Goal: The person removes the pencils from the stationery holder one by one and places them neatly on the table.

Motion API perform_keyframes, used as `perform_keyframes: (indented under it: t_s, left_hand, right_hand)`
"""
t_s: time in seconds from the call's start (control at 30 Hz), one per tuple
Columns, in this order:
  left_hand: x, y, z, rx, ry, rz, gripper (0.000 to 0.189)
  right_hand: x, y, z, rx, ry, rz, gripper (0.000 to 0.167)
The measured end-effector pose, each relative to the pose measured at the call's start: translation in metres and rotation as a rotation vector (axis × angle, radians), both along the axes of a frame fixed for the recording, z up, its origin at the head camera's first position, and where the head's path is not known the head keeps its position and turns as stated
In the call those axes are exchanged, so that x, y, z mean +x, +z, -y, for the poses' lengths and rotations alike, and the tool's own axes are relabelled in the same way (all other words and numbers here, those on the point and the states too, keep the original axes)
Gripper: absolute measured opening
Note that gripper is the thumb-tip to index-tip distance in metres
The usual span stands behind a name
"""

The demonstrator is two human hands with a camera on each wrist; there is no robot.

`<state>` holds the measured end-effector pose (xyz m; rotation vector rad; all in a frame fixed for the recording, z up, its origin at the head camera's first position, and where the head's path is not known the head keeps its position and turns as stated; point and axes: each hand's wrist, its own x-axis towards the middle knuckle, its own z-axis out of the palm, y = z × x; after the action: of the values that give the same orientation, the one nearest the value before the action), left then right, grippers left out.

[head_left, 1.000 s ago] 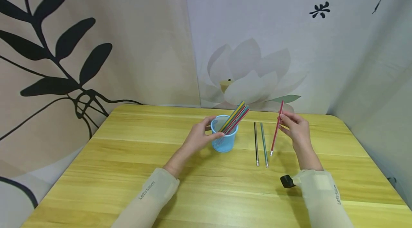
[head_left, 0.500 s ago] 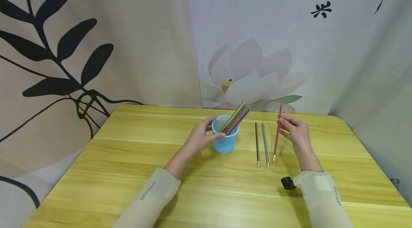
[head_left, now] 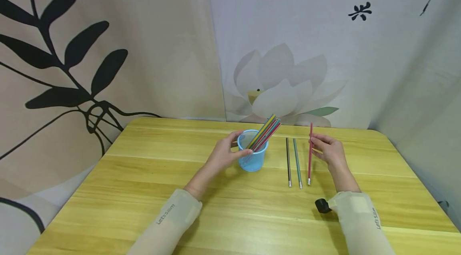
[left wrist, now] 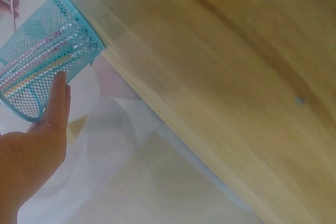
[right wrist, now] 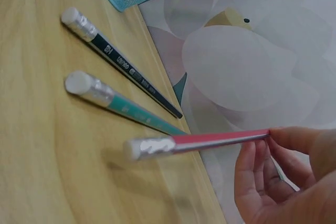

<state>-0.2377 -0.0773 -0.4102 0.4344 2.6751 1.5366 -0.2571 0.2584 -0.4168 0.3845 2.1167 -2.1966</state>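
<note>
My left hand holds a light blue mesh pencil cup by its upper side, thumb in front and fingers behind. Several pencils, yellow, red and teal among them, lean to the right in the cup. Between thumb and fingers, my right hand pinches a red pencil, its white eraser end pointing toward me. A shadow under that eraser end in the right wrist view shows it just above the table. To its left lie a teal pencil and a black pencil, side by side.
The wooden table ends at a back edge against a printed fabric backdrop. A small black object juts from the right sleeve's cuff.
My right hand has lowered the red pencil toward me and turned it nearly parallel with the two lying pencils. My left hand has stayed on the cup.
</note>
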Motion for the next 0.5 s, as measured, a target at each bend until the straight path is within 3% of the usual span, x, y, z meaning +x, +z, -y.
perform_keyframes:
  t_s: [0.17,0.5]
  left_hand:
    - [0.0004,0.0002,0.0,-0.007,0.004,-0.002,0.076]
    - [-0.0001,-0.0008,0.0001,-0.004,0.004,-0.008,0.075]
  right_hand:
    - [-0.0029,-0.0036,-0.0011,0.014,0.032,0.019,0.026]
    - [-0.0079,-0.0076,-0.0013,0.028,0.09,0.058,0.035]
